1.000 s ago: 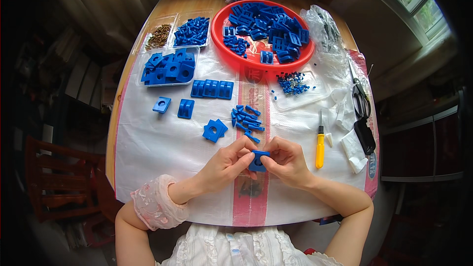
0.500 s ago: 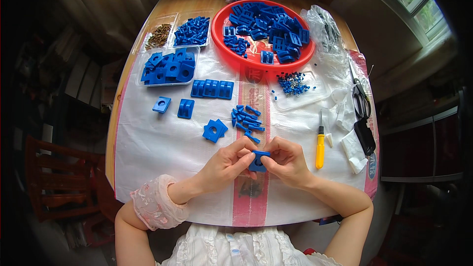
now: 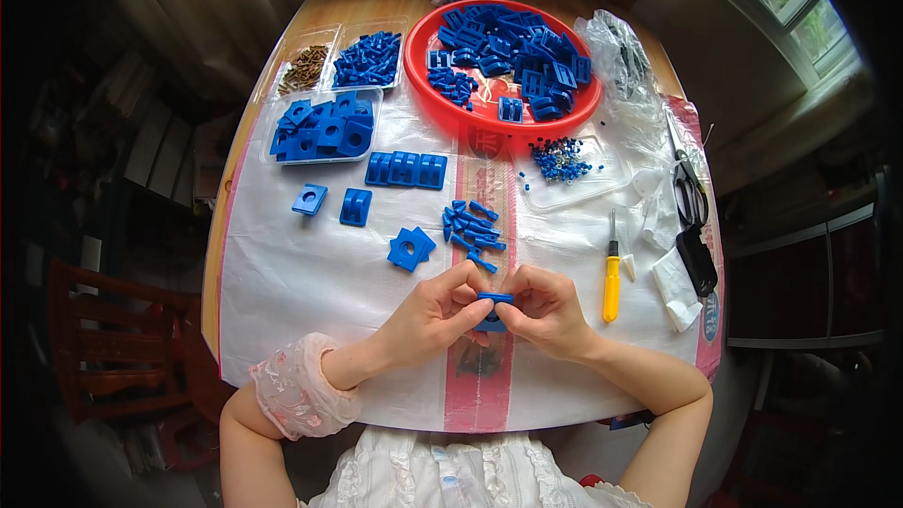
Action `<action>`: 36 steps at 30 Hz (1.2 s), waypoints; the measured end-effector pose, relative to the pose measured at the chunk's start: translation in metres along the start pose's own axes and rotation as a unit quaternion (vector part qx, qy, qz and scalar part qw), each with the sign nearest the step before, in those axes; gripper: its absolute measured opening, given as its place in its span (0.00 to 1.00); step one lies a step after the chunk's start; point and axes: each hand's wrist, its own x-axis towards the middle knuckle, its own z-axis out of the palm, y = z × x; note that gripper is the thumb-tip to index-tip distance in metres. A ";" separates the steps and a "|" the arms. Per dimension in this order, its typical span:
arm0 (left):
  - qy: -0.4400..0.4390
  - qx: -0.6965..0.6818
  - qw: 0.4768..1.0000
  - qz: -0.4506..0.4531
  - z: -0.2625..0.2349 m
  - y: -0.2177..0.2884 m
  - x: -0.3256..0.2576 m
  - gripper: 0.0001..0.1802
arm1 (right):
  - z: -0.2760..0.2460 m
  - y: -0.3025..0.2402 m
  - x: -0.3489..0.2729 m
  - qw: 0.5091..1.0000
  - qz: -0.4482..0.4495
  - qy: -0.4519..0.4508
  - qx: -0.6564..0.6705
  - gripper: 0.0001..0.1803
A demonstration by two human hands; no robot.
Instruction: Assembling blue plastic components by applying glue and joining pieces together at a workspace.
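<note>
Between both hands, near the table's front edge, is a blue plastic plate (image 3: 490, 325) with a round hole, partly covered by fingers. My left hand (image 3: 450, 309) pinches its left side with thumb and fingers. My right hand (image 3: 541, 312) grips the right side, its thumb close to the left one. A narrow blue bar (image 3: 495, 297) runs along the plate's far edge; whether it is a separate piece I cannot tell. Just beyond the hands lie several small blue wedge-shaped pieces (image 3: 472, 230). Left of these, blue square plates with holes (image 3: 411, 249) are stacked askew.
A red basin (image 3: 419, 85) of blue parts stands at the back. Clear trays hold blue plates (image 3: 324, 129), small blue pieces (image 3: 367, 60) and brown screw-like pieces (image 3: 306, 68). Blue arched blocks (image 3: 405, 170) sit left. A yellow-handled screwdriver (image 3: 611, 287) and black scissors (image 3: 690, 193) lie right.
The thumbs have come closer together over the plate, covering more of its hole. The bar at its far edge now lies more level. Everything else stays put.
</note>
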 end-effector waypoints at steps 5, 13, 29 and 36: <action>0.003 0.002 1.000 0.009 0.001 -0.002 0.000 0.04 | 0.000 -0.002 0.000 1.000 0.012 0.000 0.005 0.03; -0.003 0.037 0.999 0.010 0.001 -0.003 0.000 0.04 | 0.001 -0.009 -0.001 0.999 0.033 -0.007 0.023 0.04; 0.085 0.019 0.992 0.096 -0.001 -0.003 0.000 0.08 | 0.001 -0.006 0.001 0.999 0.023 -0.019 0.026 0.11; 0.085 0.025 0.990 0.110 0.000 -0.006 0.000 0.09 | 0.004 -0.008 0.002 0.999 0.036 -0.031 -0.005 0.14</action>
